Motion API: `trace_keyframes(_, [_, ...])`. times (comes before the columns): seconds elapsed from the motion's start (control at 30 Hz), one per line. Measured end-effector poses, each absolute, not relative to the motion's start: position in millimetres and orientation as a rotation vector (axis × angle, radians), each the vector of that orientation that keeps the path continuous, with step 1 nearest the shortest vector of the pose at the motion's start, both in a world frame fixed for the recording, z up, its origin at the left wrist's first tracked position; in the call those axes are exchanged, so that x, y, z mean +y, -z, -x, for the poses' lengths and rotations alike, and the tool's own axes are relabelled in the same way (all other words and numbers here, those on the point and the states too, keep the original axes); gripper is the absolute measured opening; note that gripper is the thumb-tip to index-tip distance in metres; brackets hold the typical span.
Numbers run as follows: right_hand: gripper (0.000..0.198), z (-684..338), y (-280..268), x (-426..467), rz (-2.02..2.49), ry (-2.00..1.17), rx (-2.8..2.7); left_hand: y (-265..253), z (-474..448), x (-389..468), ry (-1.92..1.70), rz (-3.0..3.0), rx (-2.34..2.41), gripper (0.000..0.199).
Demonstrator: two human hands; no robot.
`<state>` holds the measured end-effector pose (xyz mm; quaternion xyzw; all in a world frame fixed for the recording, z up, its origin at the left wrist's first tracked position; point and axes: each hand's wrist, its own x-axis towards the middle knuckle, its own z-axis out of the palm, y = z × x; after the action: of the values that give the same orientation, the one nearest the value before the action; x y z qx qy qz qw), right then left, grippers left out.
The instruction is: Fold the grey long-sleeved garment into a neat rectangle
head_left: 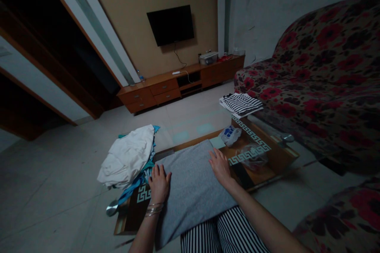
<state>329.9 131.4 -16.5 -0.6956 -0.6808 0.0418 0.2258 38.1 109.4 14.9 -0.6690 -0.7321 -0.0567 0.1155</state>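
Note:
A grey cloth garment, folded to a rough rectangle, lies flat over the near side of the glass coffee table and hangs toward my striped trousers. On its left edge rests my left hand, fingers spread and bangles at the wrist. My right hand lies on the upper right edge with its fingers stretched out. Left of the grey garment is a loose heap of clothes, a white garment on top of blue and teal ones. A folded black-and-white striped garment tops a stack at the table's far right corner.
Plastic bags show at the table's right part, seemingly beneath the glass. A flowered sofa runs along the right. Beyond the tiled floor stands a low wooden TV cabinet, under a wall-mounted television.

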Motion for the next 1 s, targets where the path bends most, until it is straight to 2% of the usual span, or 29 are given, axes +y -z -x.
trace_keyframes(0.13, [0.046,-344,11,96,2.089,-0.122,-1.786,-30,-34,93,0.189,1.676,-2.521,0.056])
trace_keyframes(0.23, [0.048,-346,5,75,2.145,-0.154,-1.777,-37,-33,80,0.148,1.684,-2.551,0.051])
trace_keyframes(0.33, [0.047,-344,3,53,2.163,-0.200,-1.797,-45,-55,84,0.161,1.953,-2.261,0.044])
trace_keyframes(0.5, [0.037,-348,4,18,2.177,-0.271,-1.773,-71,-154,142,0.105,2.835,-1.385,0.063])
trace_keyframes(0.6, [0.038,-352,6,6,2.174,-0.370,-1.712,-81,-216,187,-0.086,3.105,-0.866,0.053])
trace_keyframes(0.67, [0.037,-354,10,2,2.146,-0.448,-1.663,-81,-243,213,-0.288,3.150,-0.703,0.042])
trace_keyframes(0.83, [0.034,-364,18,8,2.044,-0.691,-1.525,-78,-260,256,-0.440,3.100,-0.760,0.019])
trace_keyframes(1.0, [0.009,-389,5,35,1.889,-0.953,-1.521,-97,-243,274,-0.268,3.046,-1.000,0.013])
